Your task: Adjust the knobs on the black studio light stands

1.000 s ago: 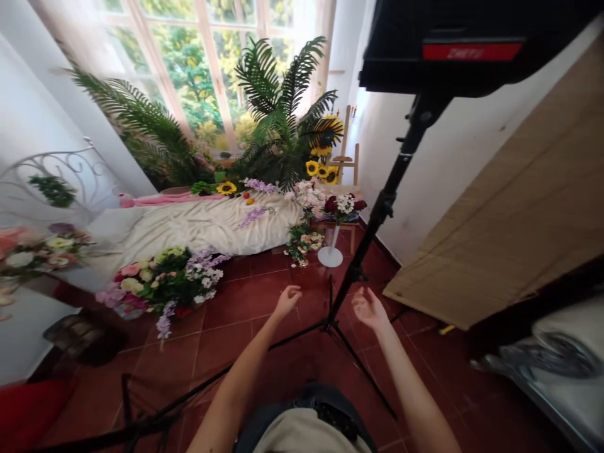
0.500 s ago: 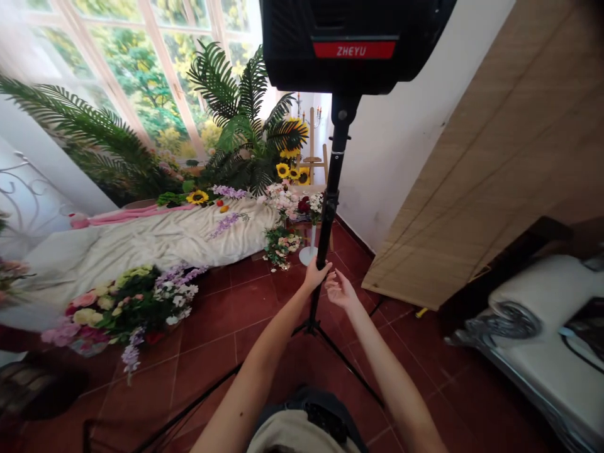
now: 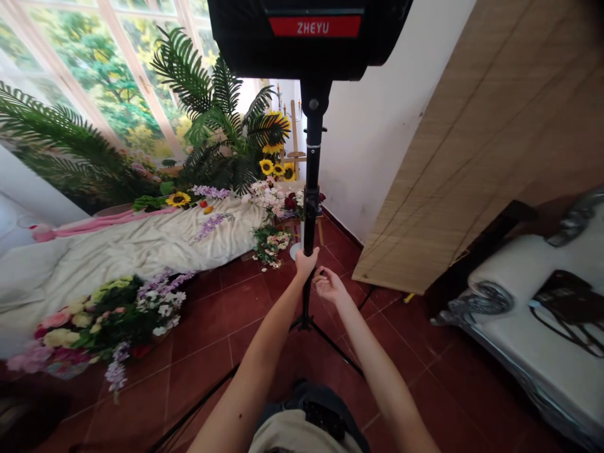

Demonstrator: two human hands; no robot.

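Head view, looking forward and down at both forearms: the left grip (image 3: 306,263) is clamped around a black light stand pole (image 3: 310,189), with the fingers wrapped about its lower part. The right grip (image 3: 328,285) is held just to the right of the pole and slightly below the left grip, its fingers loosely curled and apart from the pole.

Directly below the grips, the stand's tripod legs (image 3: 330,348) are spread over a red tiled floor (image 3: 221,308). Up the pole from the grips, a black studio light (image 3: 302,38) with a red ZHEYU label (image 3: 314,26) is mounted at the top.

To the left of the grips, a large bouquet of roses and purple and white sprays (image 3: 108,321) is laid on the floor. Farther ahead and slightly left of the grips, a smaller posy (image 3: 270,245) is placed on the tiles, and a cream sheet (image 3: 141,251) is draped beyond the bouquet.

To the right of the grips, a white cushioned seat with a scrolled metal edge (image 3: 533,327) is placed, and a woven reed screen (image 3: 448,157) is leaned against a white wall (image 3: 372,138).

Beyond the pole, sunflowers (image 3: 271,167) and palm fronds (image 3: 217,126) are massed. Far to the left of the grips, a tall window (image 3: 94,69) is filled with green and yellow foliage.
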